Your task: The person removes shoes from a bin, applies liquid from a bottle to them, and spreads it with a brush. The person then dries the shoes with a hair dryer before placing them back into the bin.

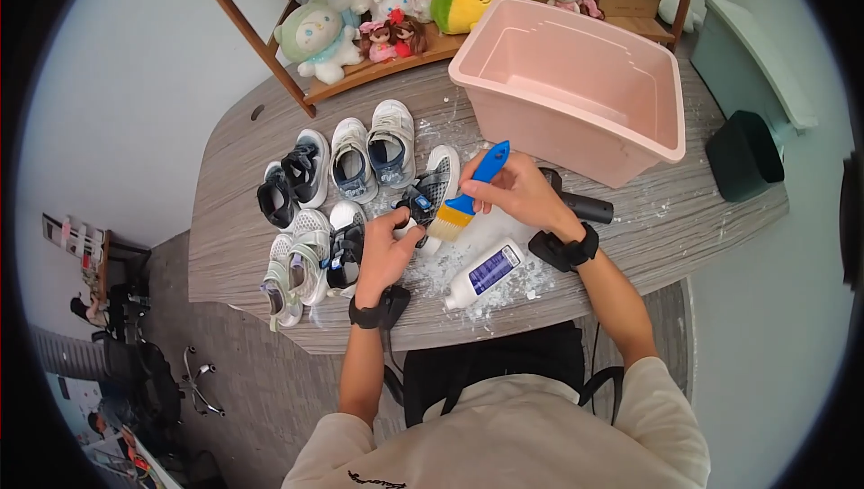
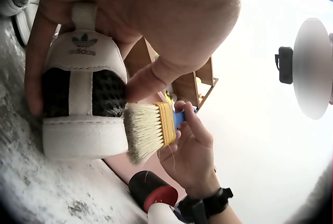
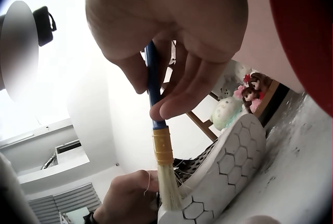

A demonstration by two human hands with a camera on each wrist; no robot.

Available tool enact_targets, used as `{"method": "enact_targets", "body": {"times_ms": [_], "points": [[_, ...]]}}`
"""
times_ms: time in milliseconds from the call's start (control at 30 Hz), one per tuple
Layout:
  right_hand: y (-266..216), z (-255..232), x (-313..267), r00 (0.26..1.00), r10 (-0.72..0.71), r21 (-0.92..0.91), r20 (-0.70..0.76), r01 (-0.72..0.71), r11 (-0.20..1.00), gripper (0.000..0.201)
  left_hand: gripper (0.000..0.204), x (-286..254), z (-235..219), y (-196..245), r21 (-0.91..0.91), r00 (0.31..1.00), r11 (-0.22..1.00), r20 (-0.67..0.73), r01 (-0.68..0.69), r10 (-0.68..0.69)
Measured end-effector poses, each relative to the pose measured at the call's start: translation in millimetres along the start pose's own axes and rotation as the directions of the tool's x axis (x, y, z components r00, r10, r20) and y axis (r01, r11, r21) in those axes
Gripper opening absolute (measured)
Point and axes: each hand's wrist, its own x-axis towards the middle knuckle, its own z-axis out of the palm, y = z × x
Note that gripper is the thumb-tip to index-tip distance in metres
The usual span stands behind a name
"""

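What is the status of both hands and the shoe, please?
Left hand gripping shoe at heel. Right hand holding brush, bristles at shoe's side. White bottle lying close by; nothing between brush and shoe.

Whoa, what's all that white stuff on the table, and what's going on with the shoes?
Someone is brushing a black-and-white Adidas shoe. Their left hand grips it near the heel, and their right hand holds a blue-handled paintbrush with its bristles against the shoe's side. The other shoes stand together on the left. A white bottle lies in front of the person, among white patches and specks. I can't tell what those are.
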Motion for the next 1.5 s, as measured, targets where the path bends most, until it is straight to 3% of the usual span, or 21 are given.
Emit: {"method": "enact_targets", "body": {"times_ms": [133, 300, 433, 533, 633, 767, 867, 1000, 1067, 1100, 1200, 1300, 1367, 1433, 1500], "points": [[-3.2, 0.3, 3.5, 0.999, -0.047, -0.028, 0.006, 0.047, 0.998, 0.015, 0.023, -1.5, 2.8, -5.2, -0.052, 0.999, 0.999, -0.033, -0.004, 0.002], [0.2, 0.6, 5.4, 0.970, -0.082, -0.009, -0.228, 0.082, 0.997, 0.014, 0.024, -4.8, 4.3, -3.4, -0.031, 0.995, 0.999, -0.100, -0.027, 0.024], [0.8, -3.6, 4.5, 0.966, -0.106, 0.005, -0.235, 0.110, 0.994, 0.013, 0.028, -2.8, 3.9, -0.9, -0.003, 0.994, 0.999, -0.105, -0.040, 0.040], [-5.2, -2.3, 0.5, 0.996, -0.017, 0.078, -0.085, 0.023, 0.997, 0.013, 0.033, -0.9, 1.6, 7.3, -0.009, 0.999, 0.999, -0.034, 0.038, -0.038], [-5.3, 5.5, 2.3, 0.997, 0.040, 0.009, 0.064, -0.041, 0.999, 0.013, 0.037, -0.5, 1.8, 2.7, -0.006, 0.998, 1.000, -0.055, -0.021, 0.021], [-3.0, 2.3, 4.3, 0.999, -0.003, -0.048, -0.052, 0.000, 0.999, 0.014, 0.037, -1.1, 0.6, 3.4, 0.014, 1.000, 1.000, -0.025, -0.007, 0.008], [-0.4, -3.9, 8.2, 0.947, -0.101, -0.090, -0.305, 0.077, 0.993, 0.013, 0.038, -1.5, -0.8, 3.9, 0.022, 1.000, 1.000, 0.007, 0.020, -0.020], [5.5, -7.1, 12.1, 0.905, -0.168, -0.085, -0.390, 0.146, 0.986, 0.013, 0.037, -0.4, 2.4, -4.2, 0.007, 0.998, 0.999, -0.025, -0.053, 0.053], [6.5, -2.6, 13.1, 0.866, -0.301, -0.262, -0.400, 0.206, 0.943, 0.014, 0.037, -2.0, 0.8, 0.1, 0.004, 0.998, 0.999, -0.009, -0.054, 0.054], [6.2, -0.6, 12.1, 0.861, -0.298, -0.262, -0.411, 0.202, 0.944, 0.014, 0.037, -2.8, -0.9, 4.3, 0.013, 1.000, 1.000, -0.004, -0.028, 0.028], [9.8, 1.3, 11.8, 0.927, -0.220, -0.290, -0.303, 0.130, 0.948, 0.014, 0.037, -1.4, -0.3, 9.6, 0.016, 1.000, 1.000, 0.002, 0.004, -0.004], [-1.8, 4.5, 8.5, 0.936, -0.301, -0.460, -0.185, 0.188, 0.868, 0.014, 0.036, -2.2, -0.2, 10.3, 0.020, 1.000, 1.000, -0.014, -0.009, 0.009], [2.5, 3.6, 8.3, 0.924, -0.321, -0.425, -0.206, 0.211, 0.880, 0.014, 0.035, -1.9, -1.1, 9.5, 0.029, 0.999, 0.999, -0.032, -0.038, 0.038], [3.3, -0.1, 6.7, 0.951, -0.195, -0.193, -0.241, 0.150, 0.970, 0.018, 0.034, -1.4, -0.8, 7.6, 0.025, 1.000, 1.000, -0.019, -0.013, 0.014], [4.2, -0.4, 6.2, 0.957, -0.184, -0.104, -0.226, 0.164, 0.981, 0.020, 0.036, -2.0, 0.1, 5.2, 0.011, 0.999, 1.000, -0.023, -0.023, 0.023]]}}
